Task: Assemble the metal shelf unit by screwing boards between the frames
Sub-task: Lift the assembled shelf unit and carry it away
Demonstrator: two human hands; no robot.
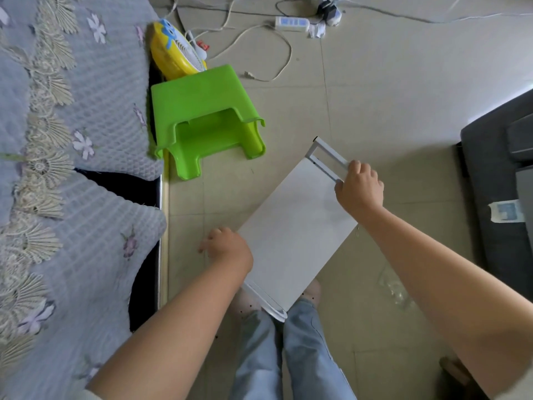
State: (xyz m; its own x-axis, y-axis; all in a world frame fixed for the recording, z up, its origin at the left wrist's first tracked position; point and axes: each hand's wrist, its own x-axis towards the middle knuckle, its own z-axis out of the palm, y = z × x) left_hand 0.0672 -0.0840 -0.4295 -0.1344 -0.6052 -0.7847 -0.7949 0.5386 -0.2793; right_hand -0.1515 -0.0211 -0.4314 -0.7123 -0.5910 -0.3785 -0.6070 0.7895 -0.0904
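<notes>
Right hand (pixel 359 189) gripping white frame (pixel 328 157), left hand (pixel 227 248) at board (pixel 297 235) edge

The board (pixel 297 226) is plain white, and the metal frame (pixel 328 157) at its far end is white too. A bright green stool (pixel 202 111) lies on pale beige floor tiles (pixel 403 96), next to a yellow fan (pixel 173 50) with a blue figure on it. The bedspread (pixel 72 111) is lavender-grey with a quilted grid, purple and white flowers and cream lace bands, and the trousers (pixel 305 356) are light blue denim.
</notes>
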